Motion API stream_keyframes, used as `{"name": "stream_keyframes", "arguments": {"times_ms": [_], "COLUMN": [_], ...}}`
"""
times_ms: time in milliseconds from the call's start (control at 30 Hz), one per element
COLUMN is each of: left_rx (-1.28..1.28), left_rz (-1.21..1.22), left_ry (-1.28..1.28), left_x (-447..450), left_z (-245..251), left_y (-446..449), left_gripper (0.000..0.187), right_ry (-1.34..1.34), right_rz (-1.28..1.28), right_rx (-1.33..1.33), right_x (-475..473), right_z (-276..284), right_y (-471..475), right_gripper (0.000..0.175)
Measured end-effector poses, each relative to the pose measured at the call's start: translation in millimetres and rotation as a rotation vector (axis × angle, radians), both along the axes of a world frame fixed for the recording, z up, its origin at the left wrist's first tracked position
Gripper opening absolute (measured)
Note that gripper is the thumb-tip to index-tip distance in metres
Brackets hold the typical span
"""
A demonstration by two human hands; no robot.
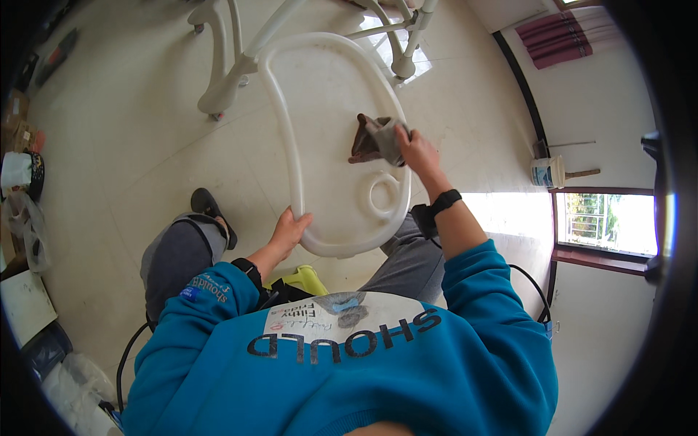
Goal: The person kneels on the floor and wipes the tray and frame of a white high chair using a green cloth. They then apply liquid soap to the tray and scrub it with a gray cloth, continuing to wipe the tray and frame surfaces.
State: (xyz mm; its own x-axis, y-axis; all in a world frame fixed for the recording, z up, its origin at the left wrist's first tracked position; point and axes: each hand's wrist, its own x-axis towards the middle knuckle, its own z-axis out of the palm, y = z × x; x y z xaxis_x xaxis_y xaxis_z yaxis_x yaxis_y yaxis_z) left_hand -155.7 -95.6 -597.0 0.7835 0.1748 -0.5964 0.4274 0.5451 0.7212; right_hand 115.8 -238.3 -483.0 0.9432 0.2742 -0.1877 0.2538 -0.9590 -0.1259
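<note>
A white plastic high-chair tray (327, 109) with a raised rim lies before me, a round cup ring (383, 196) moulded into its near right part. My left hand (289, 231) grips the rim at the near left corner, thumb on top. In my right hand (419, 151) is a bunched grey and brown cloth (376, 139), held over the right side of the tray. Part of the cloth hangs loose to the left of my fingers. Whether it touches the tray surface throughout, I cannot tell.
The frame legs (223, 90) with castors stand beyond the tray on a tiled floor (136, 136). My knees flank the near end, with something yellow-green (305, 278) between them. Bags and boxes (24, 218) line the left. By the right wall stands a white bucket (548, 172).
</note>
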Motion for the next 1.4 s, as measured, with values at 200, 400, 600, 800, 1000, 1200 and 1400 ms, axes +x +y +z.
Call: {"name": "stream_keyframes", "arguments": {"times_ms": [200, 400, 600, 800, 1000, 1200, 1400], "left_rx": [-0.004, -0.054, 0.009, 0.056, 0.007, -0.002, 0.059], "left_rz": [0.017, -0.031, -0.023, -0.046, 0.011, -0.036, -0.038], "left_ry": [-0.03, -0.025, -0.028, -0.035, -0.037, -0.058, -0.033], "left_x": [-2.5, -0.9, -2.9, -1.0, -1.8, -0.3, 0.0], "left_z": [3.3, -3.5, -7.9, -7.8, 1.1, -1.4, -0.4], "left_y": [1.3, 0.9, 0.3, 0.9, 2.0, 4.4, 3.3], "left_gripper": [0.031, 0.034, 0.034, 0.037, 0.033, 0.036, 0.033], "right_ry": [0.054, 0.144, 0.482, 0.207, -0.064, -0.074, -0.049], "right_rz": [0.159, 0.211, -0.082, -0.244, 0.285, 0.458, 0.629], "right_rx": [0.009, 0.237, 0.802, 0.267, -0.005, 0.196, 0.157], "right_x": [-55.3, -96.4, -63.1, 17.0, -48.4, -129.0, -158.5], "right_z": [-53.4, -59.2, -40.7, -5.3, -74.5, -65.7, -60.8], "right_y": [28.6, 67.7, 61.1, -46.4, -14.1, 21.0, 14.1], "right_gripper": [0.048, 0.042, 0.038, 0.05, 0.059, 0.041, 0.051]}}
